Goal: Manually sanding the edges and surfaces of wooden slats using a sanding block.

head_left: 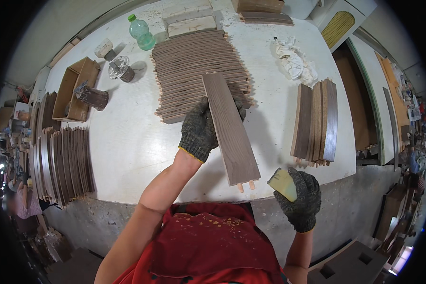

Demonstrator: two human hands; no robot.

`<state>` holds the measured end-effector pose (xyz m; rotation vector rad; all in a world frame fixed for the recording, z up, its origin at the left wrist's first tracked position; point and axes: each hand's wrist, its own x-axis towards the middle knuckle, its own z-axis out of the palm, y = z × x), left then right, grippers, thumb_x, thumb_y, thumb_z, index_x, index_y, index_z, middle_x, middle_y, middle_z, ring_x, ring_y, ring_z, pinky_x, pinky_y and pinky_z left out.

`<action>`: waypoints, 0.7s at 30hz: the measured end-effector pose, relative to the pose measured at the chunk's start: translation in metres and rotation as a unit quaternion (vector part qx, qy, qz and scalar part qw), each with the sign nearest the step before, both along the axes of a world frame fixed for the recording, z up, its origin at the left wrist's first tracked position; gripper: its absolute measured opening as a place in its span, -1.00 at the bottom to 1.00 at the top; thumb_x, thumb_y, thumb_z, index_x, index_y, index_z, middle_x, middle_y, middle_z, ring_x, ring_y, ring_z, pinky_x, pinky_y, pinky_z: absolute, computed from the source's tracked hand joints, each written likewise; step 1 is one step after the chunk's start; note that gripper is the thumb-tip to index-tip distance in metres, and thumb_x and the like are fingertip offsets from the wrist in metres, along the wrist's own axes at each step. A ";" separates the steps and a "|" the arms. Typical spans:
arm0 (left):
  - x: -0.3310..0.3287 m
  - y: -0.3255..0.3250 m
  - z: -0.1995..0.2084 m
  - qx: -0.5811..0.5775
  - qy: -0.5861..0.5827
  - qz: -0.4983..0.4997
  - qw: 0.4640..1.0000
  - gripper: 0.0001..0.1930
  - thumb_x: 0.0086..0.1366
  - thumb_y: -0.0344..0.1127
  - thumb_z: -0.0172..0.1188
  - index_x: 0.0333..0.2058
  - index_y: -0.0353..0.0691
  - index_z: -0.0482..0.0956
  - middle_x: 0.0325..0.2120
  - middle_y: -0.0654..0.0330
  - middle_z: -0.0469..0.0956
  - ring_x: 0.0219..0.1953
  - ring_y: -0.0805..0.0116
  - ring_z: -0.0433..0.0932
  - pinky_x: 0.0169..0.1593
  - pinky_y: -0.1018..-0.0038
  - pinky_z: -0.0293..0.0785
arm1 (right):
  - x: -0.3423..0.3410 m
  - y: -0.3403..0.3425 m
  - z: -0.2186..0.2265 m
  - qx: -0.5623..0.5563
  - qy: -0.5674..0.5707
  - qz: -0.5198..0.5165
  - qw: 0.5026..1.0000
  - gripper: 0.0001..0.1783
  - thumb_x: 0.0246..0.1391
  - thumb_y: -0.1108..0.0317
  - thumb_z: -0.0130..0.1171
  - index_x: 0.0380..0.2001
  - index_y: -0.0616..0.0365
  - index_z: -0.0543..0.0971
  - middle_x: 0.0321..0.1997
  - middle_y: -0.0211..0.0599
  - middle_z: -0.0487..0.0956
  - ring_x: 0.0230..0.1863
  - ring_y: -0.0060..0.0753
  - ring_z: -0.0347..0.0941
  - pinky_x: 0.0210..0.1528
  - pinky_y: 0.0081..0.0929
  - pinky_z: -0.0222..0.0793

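Observation:
My left hand [201, 128], in a dark knitted glove with a yellow cuff edge, is closed around a grey-brown wooden board [233, 137]. The board tilts over the table, with two light dowels sticking out of its near end. Some fingers show past its right edge. My right hand [299, 201], gloved the same way, is closed on a flat yellowish piece with a dark edge [284, 183]; its exact kind I cannot make out. That hand is near the table's front edge, apart from the board. Beyond the left hand lies a wide row of similar doweled boards [194, 71].
More boards stand at the left [64, 163] and right [315, 120] of the white table [128, 165]. Toward the back left are a cardboard box [83, 92], a brown cup with a brush [93, 98], a foil-covered cup [121, 69] and a green bottle [141, 33]. Crumpled white paper [296, 61] lies back right.

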<state>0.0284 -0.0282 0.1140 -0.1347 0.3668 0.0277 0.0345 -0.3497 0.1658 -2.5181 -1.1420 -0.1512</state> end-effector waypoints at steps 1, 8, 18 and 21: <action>0.000 -0.001 -0.002 0.000 -0.001 0.000 1.000 -0.44 0.49 0.05 -0.14 0.14 -0.36 0.38 -0.04 -0.25 0.51 -0.02 -0.19 0.55 0.16 -0.06 0.49 | 0.000 -0.002 -0.003 0.008 0.007 -0.004 1.000 -0.28 -0.24 0.15 0.52 0.06 0.12 0.55 -0.08 -0.14 0.59 -0.07 -0.02 0.50 0.01 -0.10 0.40; -0.008 -0.018 -0.004 0.042 -0.050 -0.030 0.997 -0.26 0.26 0.13 0.28 0.14 -0.43 0.36 -0.23 0.02 0.49 -0.22 0.18 0.56 -0.14 0.31 0.63 | 0.000 -0.005 -0.016 0.120 0.151 -0.054 0.980 -0.26 -0.27 0.23 0.55 0.06 0.19 0.54 -0.05 -0.07 0.60 -0.06 0.01 0.53 0.02 -0.12 0.46; -0.005 -0.041 0.010 0.176 0.068 -0.081 0.979 -0.53 0.36 -0.18 0.22 0.11 -0.37 0.41 -0.16 -0.01 0.57 -0.15 0.09 0.60 -0.05 0.23 0.64 | -0.013 -0.006 -0.028 0.357 0.459 -0.138 0.802 -0.23 -0.20 0.32 0.43 0.16 0.31 0.46 0.04 -0.17 0.58 0.03 -0.25 0.55 0.08 -0.34 0.47; -0.011 -0.048 0.021 0.144 0.006 -0.101 0.984 -0.59 0.37 -0.26 0.16 0.10 -0.37 0.39 -0.09 -0.07 0.55 -0.09 0.02 0.60 0.02 0.19 0.61 | -0.016 -0.002 -0.032 0.470 0.548 -0.147 0.676 -0.19 -0.22 0.38 0.36 0.20 0.33 0.42 0.12 -0.17 0.54 0.07 -0.26 0.52 0.10 -0.36 0.46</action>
